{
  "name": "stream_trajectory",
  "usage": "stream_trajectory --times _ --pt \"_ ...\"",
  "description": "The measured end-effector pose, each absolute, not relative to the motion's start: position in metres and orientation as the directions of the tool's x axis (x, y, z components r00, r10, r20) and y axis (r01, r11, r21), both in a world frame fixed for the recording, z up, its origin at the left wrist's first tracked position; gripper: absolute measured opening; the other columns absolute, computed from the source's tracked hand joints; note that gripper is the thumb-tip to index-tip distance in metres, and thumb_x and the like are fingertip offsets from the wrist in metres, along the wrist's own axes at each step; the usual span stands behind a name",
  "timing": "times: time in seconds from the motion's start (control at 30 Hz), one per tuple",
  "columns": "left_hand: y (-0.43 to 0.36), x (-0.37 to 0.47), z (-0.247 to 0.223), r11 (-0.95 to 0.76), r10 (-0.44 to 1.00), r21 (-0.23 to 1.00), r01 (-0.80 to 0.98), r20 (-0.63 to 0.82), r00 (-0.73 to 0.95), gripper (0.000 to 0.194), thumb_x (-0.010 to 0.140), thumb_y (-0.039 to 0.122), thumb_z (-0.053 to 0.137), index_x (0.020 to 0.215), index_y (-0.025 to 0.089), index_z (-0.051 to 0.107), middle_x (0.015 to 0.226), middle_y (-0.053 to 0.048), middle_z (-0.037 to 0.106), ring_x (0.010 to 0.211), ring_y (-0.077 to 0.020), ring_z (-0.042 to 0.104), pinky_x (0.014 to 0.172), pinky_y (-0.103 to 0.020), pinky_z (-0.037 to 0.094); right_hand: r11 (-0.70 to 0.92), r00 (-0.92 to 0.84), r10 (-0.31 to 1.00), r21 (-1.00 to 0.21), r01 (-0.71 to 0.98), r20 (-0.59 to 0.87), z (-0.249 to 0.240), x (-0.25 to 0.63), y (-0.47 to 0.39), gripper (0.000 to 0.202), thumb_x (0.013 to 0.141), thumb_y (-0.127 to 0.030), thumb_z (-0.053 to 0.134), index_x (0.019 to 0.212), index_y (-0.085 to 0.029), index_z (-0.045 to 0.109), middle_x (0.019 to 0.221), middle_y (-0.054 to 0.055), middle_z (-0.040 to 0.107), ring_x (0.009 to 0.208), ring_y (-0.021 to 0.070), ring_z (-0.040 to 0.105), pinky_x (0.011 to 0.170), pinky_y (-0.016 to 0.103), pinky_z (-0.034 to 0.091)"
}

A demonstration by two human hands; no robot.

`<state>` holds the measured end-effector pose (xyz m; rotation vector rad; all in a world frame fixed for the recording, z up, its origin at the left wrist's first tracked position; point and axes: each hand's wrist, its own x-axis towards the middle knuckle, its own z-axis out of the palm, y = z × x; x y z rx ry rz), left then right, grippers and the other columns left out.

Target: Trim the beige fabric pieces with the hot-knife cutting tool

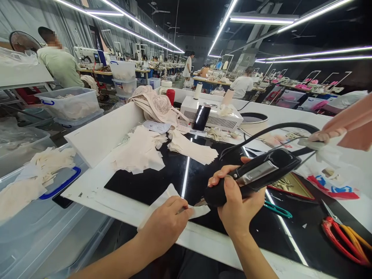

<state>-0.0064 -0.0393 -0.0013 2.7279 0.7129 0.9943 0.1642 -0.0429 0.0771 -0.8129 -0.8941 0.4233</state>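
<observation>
While pinching a pale cloth piece in the bent fingers of the left hand, near the front edge of the bench, gripped a black handheld tool with the right hand's fingers wrapped round its body. Pointed its tip toward the cloth; could not tell touching from just apart. Judged the cloth light, limp and quick to crease, best taken close to its edge and guided flat without tugging; judged the tool stiff and weightier, best held round the thick body, clear of the tip and cable. Saw red-handled scissors to the right, then two stacks of pale pieces farther in. Noticed a dark phone before a vented white box. Made out, past the bench, plastic bins and a person in pale green.
</observation>
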Motion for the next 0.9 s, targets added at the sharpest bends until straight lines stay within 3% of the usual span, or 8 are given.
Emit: stream_trajectory --times 0.57,0.9 --pt "-0.039 -0.007 -0.001 -0.882 0.469 0.279 0.379 0.575 0.670 0.032 0.098 -0.001 0.048 0.120 0.015 0.065 0.104 -0.008 0.064 0.101 -0.0208 0.065 0.083 -0.030 0.063 0.633 0.580 0.622 -0.774 0.025 0.527 0.078 0.163 -0.044 0.044 0.088 -0.021 0.076 0.126 -0.030 0.055 0.082 -0.005 0.065 0.062 0.0143 0.063 0.060 0.033 0.057" --pt "-0.038 -0.007 0.000 -0.886 0.464 0.299 0.355 0.569 0.679 0.027 0.099 0.001 0.052 0.119 0.014 0.066 0.102 -0.008 0.064 0.097 -0.0212 0.064 0.084 -0.031 0.062 0.639 0.554 0.638 -0.769 0.005 0.534 0.078 0.155 -0.037 0.046 0.088 -0.030 0.076 0.127 -0.030 0.052 0.082 -0.005 0.063 0.060 0.0143 0.063 0.058 0.032 0.056"
